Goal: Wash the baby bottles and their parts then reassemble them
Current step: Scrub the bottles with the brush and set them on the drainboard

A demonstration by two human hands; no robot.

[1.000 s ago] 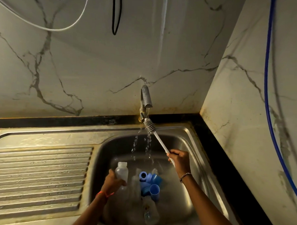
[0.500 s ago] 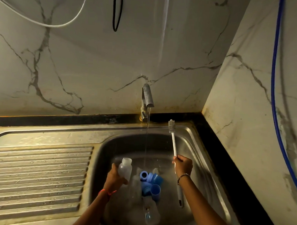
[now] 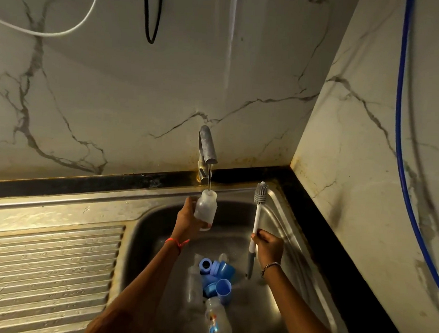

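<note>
Starting big: stainless steel sink (image 3: 145,228) with a ribbed drainboard (image 3: 45,272) on the left, sunk into a dark worktop (image 3: 311,220) under marble-look wall tiles (image 3: 116,86). Then the grey metal tap (image 3: 208,148), running a thin stream. Half a second back had the small clear plastic baby bottle (image 3: 206,206) low down over the basin; now lifted right up by the left hand (image 3: 188,219), fingers curled round its lower body, mouth directly under the stream and taking water. Basically swapped places with the white-handled bottle brush with the grey bristle head (image 3: 258,210): under the tap a second ago, now parked upright off to the right, clear of the water, gripped mid-handle by the right hand (image 3: 269,246), fingers closed round it. Reads as brush wet and ready, bottle filling for a scrub, so still early in the washing. Down in the basin, waiting: a heap of blue plastic caps and rings (image 3: 216,274), another clear bottle with a printed picture (image 3: 216,319) lying on its side near the front, plus a few clear bits too blurry to call
</note>
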